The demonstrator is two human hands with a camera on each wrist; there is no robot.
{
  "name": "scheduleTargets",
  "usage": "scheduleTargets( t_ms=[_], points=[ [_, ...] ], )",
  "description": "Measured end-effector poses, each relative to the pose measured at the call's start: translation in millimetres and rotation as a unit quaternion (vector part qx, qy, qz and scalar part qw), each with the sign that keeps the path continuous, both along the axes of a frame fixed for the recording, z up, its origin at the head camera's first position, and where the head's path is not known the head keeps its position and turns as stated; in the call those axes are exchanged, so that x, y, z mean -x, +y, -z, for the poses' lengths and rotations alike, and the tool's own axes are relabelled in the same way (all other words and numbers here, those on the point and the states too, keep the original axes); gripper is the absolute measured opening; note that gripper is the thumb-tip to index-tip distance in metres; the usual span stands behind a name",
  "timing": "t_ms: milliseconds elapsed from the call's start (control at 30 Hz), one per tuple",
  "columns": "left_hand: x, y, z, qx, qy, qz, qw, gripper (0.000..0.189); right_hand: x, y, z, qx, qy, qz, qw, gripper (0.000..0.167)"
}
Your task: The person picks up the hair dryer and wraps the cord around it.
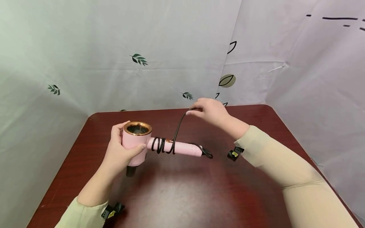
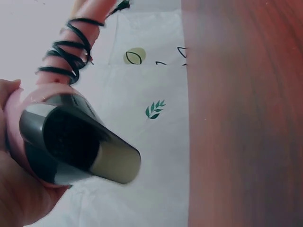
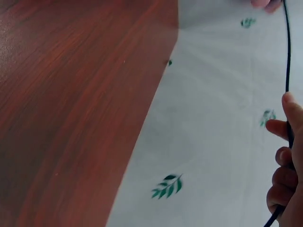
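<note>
A pink hair dryer (image 1: 136,141) with a gold rim at its back end is held up over the table by my left hand (image 1: 118,148), thumb on the near side of the barrel. In the left wrist view its dark nozzle (image 2: 71,137) faces the camera. The handle (image 1: 185,148) points right, with black cord (image 1: 161,145) coiled several times round it and a loop hanging at its end. My right hand (image 1: 209,110), above and right of the handle, pinches the cord; in the right wrist view the taut cord (image 3: 288,52) runs through its curled fingers (image 3: 285,177).
The dark red wooden table (image 1: 185,196) lies under both hands. Pale curtains (image 1: 171,38) with leaf prints hang behind and at the sides. Black straps with camera mounts (image 1: 113,210) sit at both sleeve cuffs.
</note>
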State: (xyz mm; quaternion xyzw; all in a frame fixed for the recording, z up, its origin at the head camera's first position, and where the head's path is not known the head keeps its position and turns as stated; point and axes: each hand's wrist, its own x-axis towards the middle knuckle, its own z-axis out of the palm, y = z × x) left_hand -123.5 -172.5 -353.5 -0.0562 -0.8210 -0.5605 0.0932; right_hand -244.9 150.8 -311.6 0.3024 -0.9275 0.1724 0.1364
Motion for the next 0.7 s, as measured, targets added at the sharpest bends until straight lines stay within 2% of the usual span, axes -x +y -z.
scheduleTargets(
  t_ms=[133,267,400,567,700],
  points=[
    [-1.1,-2.8,3.9,-0.041,0.022,0.016,0.9988,0.083,5.7,4.3,8.2,0.011,-0.019,0.013,0.9997,0.030],
    [-1.3,-3.7,5.2,-0.071,0.045,0.015,0.9963,0.082,8.0,2.6,17.5,0.020,-0.021,0.001,0.9996,0.028],
    [-0.4,-3.8,5.3,-0.115,0.064,0.011,0.9912,0.083,8.0,-1.9,26.5,0.017,-0.046,-0.004,0.9988,0.026],
    [0.0,-2.6,4.0,-0.148,0.068,0.005,0.9866,0.081,7.6,-8.7,40.3,-0.010,-0.072,-0.025,0.9970,0.027],
    [0.9,-1.1,2.7,-0.182,0.066,-0.006,0.9810,0.078,3.4,-17.1,47.3,-0.031,-0.070,-0.057,0.9955,0.028]
  ],
)
